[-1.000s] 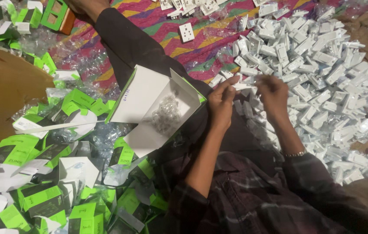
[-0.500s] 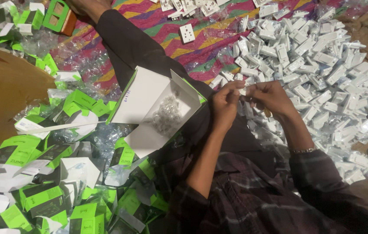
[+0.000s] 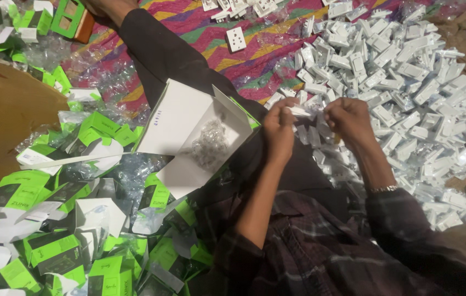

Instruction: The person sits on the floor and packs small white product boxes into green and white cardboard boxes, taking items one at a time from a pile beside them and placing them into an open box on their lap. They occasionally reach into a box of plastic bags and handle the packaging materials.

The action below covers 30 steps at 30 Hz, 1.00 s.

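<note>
My left hand (image 3: 279,129) and my right hand (image 3: 349,120) meet above my lap and both pinch one small white switch part (image 3: 303,112) in a clear plastic wrap. An open white carton (image 3: 191,137) rests on my dark trouser leg just left of my left hand, with wrapped parts lying inside it. A big heap of white switch parts (image 3: 408,71) spreads to the right of my right hand.
Flattened green and white cartons (image 3: 57,219) and clear plastic bags cover the floor at the left. A brown cardboard sheet (image 3: 2,120) lies at the far left. A striped colourful cloth (image 3: 244,44) shows under my outstretched leg, with a white socket plate (image 3: 236,39) on it.
My right hand came back from the white heap toward my left hand. Both hands now hold the small part together.
</note>
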Each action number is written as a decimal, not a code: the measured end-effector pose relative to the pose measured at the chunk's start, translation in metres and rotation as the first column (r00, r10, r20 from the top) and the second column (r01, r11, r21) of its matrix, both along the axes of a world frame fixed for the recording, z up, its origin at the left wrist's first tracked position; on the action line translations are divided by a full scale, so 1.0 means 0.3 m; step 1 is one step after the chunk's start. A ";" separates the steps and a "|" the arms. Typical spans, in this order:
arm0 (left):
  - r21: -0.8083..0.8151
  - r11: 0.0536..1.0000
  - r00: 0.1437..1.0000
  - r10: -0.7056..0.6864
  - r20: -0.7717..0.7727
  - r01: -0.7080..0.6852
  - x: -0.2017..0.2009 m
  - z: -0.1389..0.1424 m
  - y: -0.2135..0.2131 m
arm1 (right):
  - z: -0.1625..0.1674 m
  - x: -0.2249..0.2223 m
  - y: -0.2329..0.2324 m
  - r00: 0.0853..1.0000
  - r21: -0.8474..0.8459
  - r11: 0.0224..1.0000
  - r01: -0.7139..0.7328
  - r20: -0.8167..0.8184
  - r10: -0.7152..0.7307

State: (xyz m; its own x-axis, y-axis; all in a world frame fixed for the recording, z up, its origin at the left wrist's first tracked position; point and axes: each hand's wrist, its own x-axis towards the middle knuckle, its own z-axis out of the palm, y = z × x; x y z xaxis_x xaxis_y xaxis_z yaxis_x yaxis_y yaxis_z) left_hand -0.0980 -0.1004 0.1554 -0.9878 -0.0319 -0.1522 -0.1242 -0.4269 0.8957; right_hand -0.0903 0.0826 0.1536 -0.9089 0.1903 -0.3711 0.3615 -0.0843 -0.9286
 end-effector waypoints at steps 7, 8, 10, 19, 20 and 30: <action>0.024 0.993 0.993 -0.117 0.018 0.116 0.001 0.030 -0.008 | 0.139 0.034 -0.055 0.990 -0.046 0.990 -0.133 0.041 0.135; 0.030 0.993 0.993 -0.116 0.002 0.116 -0.001 0.034 -0.008 | 0.147 0.031 -0.077 0.990 0.006 0.990 -0.142 0.013 0.142; 0.044 0.991 0.992 -0.128 -0.006 0.128 -0.005 0.041 -0.004 | 0.157 0.025 -0.105 0.989 0.070 0.986 -0.148 -0.001 0.149; 0.107 0.977 0.981 -0.191 0.045 0.185 0.005 -0.004 0.012 | 0.148 0.031 -0.134 0.935 0.259 0.952 -0.162 -0.270 0.232; 0.149 0.971 0.981 -0.191 0.008 0.188 0.004 -0.014 0.014 | 0.145 0.029 -0.125 0.960 0.229 0.960 -0.160 -0.192 0.206; 0.353 0.909 0.936 -0.299 0.187 0.221 -0.017 -0.042 -0.001 | 0.087 0.002 -0.151 0.937 0.408 0.912 0.042 -0.333 0.106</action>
State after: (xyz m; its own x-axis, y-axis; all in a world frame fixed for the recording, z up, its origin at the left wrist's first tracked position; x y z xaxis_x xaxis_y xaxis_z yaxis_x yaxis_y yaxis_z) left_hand -0.1031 -0.1007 0.1429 -0.8894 0.3108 -0.3352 -0.4571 -0.6100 0.6473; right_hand -0.0899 0.0372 0.1796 -0.9723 0.2244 0.0647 0.0132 0.3296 -0.9440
